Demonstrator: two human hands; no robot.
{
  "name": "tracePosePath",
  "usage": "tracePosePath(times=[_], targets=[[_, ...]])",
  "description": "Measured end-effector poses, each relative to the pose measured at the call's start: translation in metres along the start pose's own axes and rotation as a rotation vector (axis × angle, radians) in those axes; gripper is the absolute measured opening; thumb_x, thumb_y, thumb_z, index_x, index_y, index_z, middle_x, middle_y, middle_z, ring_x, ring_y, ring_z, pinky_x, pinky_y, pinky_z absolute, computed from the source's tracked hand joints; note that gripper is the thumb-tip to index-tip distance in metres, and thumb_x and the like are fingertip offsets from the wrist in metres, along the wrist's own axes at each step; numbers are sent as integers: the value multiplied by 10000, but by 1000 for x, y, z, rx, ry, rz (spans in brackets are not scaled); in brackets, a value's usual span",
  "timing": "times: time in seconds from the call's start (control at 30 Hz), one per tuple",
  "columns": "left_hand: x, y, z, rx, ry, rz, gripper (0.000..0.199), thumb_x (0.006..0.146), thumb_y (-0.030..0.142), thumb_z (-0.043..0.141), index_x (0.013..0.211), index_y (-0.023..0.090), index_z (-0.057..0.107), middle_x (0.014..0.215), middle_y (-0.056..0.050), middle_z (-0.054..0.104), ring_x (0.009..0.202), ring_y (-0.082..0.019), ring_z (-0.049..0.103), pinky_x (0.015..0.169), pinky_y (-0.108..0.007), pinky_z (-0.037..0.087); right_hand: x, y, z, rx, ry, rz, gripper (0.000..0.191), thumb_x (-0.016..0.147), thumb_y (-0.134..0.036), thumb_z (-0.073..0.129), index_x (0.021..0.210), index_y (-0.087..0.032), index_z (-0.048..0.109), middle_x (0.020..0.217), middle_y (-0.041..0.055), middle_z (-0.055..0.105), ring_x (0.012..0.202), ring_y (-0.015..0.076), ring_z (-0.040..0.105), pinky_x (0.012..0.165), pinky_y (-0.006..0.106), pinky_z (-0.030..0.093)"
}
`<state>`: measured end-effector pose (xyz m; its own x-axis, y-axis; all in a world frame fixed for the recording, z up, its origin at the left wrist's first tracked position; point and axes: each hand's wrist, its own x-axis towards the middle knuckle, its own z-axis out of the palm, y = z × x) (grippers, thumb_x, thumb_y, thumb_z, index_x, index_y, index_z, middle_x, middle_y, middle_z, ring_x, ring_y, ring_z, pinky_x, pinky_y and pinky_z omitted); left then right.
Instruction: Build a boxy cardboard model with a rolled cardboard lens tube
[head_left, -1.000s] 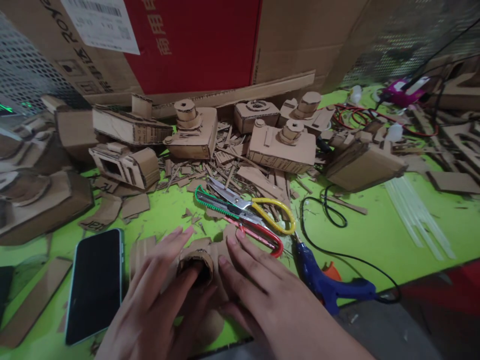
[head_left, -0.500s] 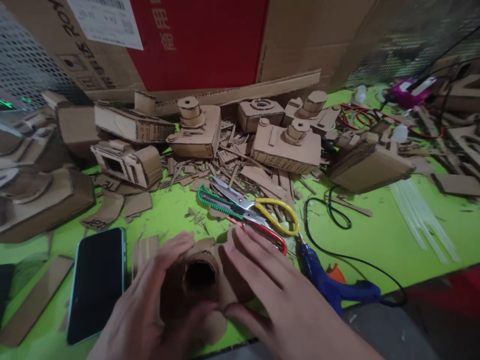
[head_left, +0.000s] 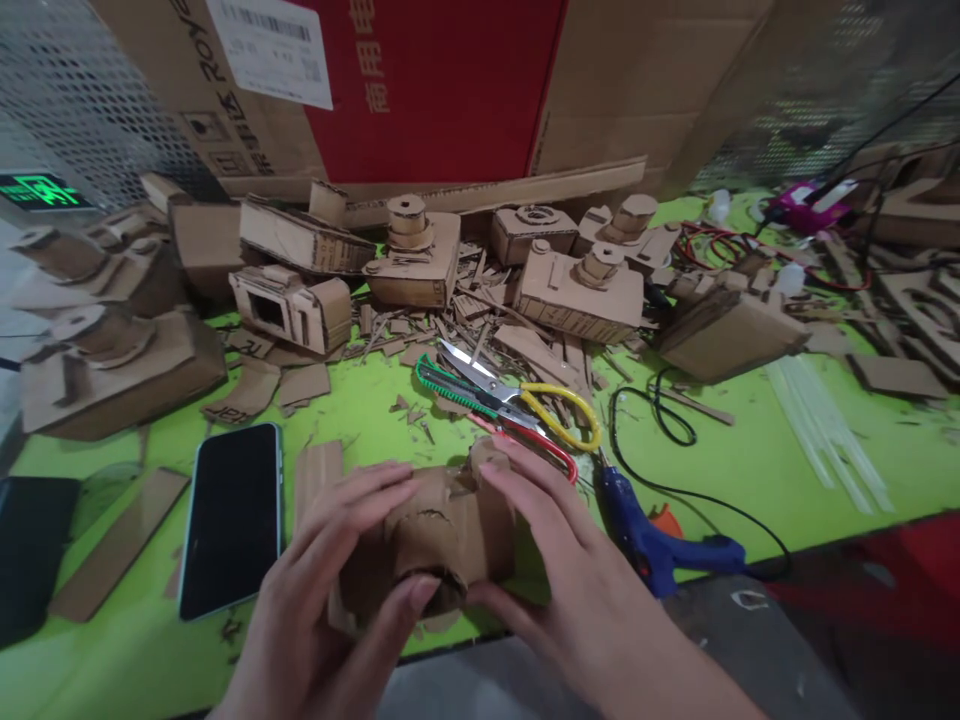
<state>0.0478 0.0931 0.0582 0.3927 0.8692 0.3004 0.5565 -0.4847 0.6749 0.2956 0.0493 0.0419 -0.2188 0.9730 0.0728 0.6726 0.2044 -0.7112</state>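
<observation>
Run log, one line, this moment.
left hand: holding cardboard model | right hand: holding same model | phone: screen dark | glue gun: unheld

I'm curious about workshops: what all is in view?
Table: one, green, beneath
Box: one, brown-red, behind
Models: about ten, brown, rear
Scraps: many, brown, mid-table
Phone: one, black, left
Slab: one, black, left edge
Cutter: one, green, centre
Scissors: one, yellow-red, centre
Glue gun: one, blue, right
Bit: one, orange, by glue gun
Glue sticks: several, clear, right
Cords: several, black, red, right
Tool: one, purple, far right
Sign: one, green, far left
Held piece: one, brown, between hands
Hands: two, bare, foreground
</observation>
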Motion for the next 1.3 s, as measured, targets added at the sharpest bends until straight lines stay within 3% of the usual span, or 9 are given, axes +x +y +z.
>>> tracePosePath(times=[0.17,0.4,0.67,0.8,1.0,1.3], targets=[[-12,1,16,-178,132,-33,247,1001,186,745,1234,250,693,1406,-108,719,1397,-263,665,1236,-422,528,-5,-2,4,-24,55,-22,864,965,-181,805,1685,-314,346,1786,128,398,1658,307,418,1274,497,522],[-16,8,25,-47,347,113,276,924,34,782,1143,196,738,1341,-96,691,1291,-230,692,1213,-437,555,-6,-2,8,-27,90,-51,815,901,-78,815,1605,-321,486,1776,142,381,1622,359,471,1238,526,565],[-18,9,28,-50,372,116,289,910,-2,779,1133,182,765,1253,-81,694,1252,-230,704,1198,-466,578,-6,1,12,-39,91,-99,748,924,-61,779,1570,-318,503,1760,185,346,1587,386,509,1176,567,611],[-14,11,28,-34,374,102,269,923,7,778,1123,186,772,1224,-65,709,1210,-204,715,1183,-420,580,-5,3,13,-25,75,-88,755,926,-72,799,1569,-338,505,1773,167,325,1616,384,466,1198,580,588],[-9,14,27,-46,380,82,275,931,9,773,1121,207,773,1182,-46,713,1186,-196,719,1154,-404,588,-4,2,11,-7,49,-81,728,942,-95,800,1566,-335,510,1796,171,278,1582,376,516,1198,575,585],[-12,11,25,-64,364,42,335,941,37,767,1187,261,793,1305,-54,713,1211,-229,717,1114,-452,607,-2,0,8,-27,53,-65,700,951,-131,814,1544,-339,505,1742,176,370,1614,396,470,1209,606,573]])
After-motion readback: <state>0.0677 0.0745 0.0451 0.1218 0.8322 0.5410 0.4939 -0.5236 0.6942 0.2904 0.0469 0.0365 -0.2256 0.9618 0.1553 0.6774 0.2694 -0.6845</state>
